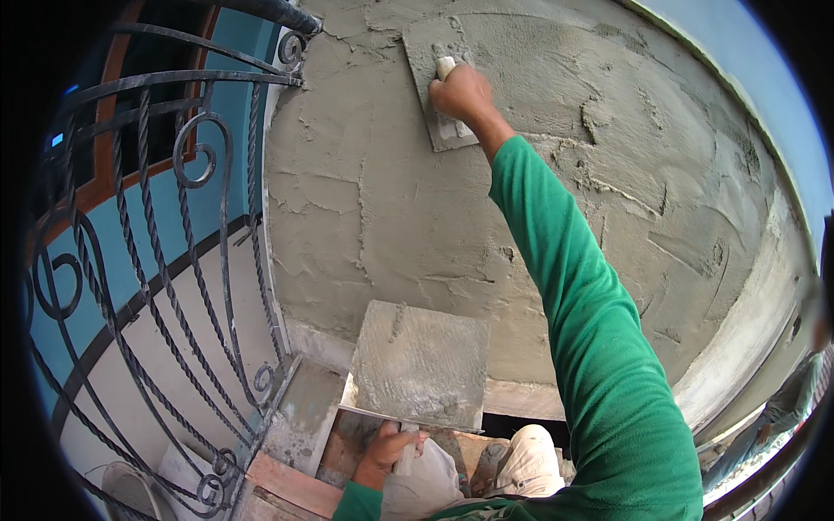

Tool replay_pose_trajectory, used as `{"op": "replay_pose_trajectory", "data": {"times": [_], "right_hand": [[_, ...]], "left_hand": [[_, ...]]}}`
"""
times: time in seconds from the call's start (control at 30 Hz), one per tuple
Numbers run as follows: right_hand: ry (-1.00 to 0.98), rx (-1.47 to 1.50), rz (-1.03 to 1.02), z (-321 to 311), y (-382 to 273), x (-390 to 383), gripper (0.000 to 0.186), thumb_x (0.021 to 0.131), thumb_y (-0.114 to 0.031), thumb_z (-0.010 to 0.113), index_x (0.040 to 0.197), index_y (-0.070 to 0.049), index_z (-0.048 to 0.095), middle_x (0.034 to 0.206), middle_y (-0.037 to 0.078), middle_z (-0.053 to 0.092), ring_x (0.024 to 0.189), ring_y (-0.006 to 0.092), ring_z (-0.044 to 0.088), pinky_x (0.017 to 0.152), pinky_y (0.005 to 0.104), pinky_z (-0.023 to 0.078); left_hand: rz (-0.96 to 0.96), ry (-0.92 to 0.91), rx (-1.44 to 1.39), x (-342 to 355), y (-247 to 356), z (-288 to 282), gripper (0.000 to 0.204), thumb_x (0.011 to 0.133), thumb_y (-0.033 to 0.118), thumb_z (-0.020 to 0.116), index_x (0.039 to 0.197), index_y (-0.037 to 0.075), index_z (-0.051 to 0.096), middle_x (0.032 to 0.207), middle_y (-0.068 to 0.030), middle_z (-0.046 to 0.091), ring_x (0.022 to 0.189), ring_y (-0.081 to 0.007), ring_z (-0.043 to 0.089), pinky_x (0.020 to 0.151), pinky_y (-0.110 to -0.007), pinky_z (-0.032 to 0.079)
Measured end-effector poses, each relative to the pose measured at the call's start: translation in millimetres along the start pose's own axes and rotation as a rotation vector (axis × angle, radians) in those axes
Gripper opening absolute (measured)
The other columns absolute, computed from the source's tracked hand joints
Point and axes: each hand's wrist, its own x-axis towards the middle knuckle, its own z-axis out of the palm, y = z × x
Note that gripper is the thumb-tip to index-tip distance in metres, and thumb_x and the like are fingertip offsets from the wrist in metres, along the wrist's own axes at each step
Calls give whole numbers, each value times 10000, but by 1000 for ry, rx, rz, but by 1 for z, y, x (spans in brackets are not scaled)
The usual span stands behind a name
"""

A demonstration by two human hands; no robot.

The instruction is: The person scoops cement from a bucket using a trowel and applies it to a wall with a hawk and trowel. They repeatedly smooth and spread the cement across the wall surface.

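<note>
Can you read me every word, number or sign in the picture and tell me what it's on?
There are none that I can read.
Flat trowel in the right hand: no writing shows.
Square board in the left hand: no writing shows.
Green sleeve: none.
Rough grey wall: only ridges, no letters.
Clothes of the person at the right: too blurred to tell.

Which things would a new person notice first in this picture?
Probably the green sleeve, stretching from the lower right to the right hand, which grips a flat, rectangular grey float by its pale handle against the rough grey mortar wall at top centre. The left hand holds a squarish, mortar-smeared board by its handle at lower centre. At the left stands a dark metal railing with twisted bars and scrolls.
</note>
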Motion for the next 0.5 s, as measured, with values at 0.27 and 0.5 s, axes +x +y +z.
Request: {"op": "replay_pose_trajectory", "data": {"times": [0.27,0.5], "right_hand": [[-285,-147,-169,24,-7,-54,339,825,-217,680,1070,8,741,1117,238,734,1060,408,704,920,473,558],[-66,-321,-222,-61,90,-93,292,820,-186,691,1017,29,667,1013,247,734,964,424,714,846,512,564]], "left_hand": [[39,17,18,-7,7,4,393,840,-25,688,1216,-4,575,888,-116,641,690,-209,632,567,-360,524],[-38,64,53,-15,13,3,371,835,-14,680,1195,-3,590,884,-114,638,699,-210,624,565,-361,523]]}}
